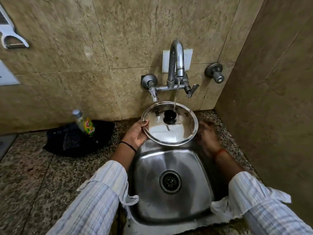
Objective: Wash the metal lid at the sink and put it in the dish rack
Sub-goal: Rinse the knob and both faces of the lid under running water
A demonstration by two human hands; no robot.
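Gripped at its left rim by the left hand (136, 135), thumb over the edge and fingers beneath: one metal lid (176, 131), round, held tilted above the back of the sink (152, 170), knob side up.

Left of sink, on the speckled counter (33, 175): dark cloth or tray (71, 141), kind unclear; dish-soap bottle (84, 123) leaning on it, green and yellow label, silver cap.

Centre: wall tap (176, 65), running. Thin stream of water (174, 100) lands on the lid just beside its black knob (168, 116). Drain (170, 181) open below, basin otherwise bare.

Right: right hand (207, 134), blurred, at or just behind the lid's right rim. Whether it grasps the rim or merely rubs near it cannot be told. Spare wall valve (214, 72) above, untouched.

Step in hand, by judgement: rinsing or wetting the top face under the stream; no suds visible, so scrubbing is probably not yet done.

Next move calls for: turning the lid so water reaches the whole face and underside, keeping a firm hold on the wet, slippery rim. Dish rack: not in view; its location would need finding before placement.
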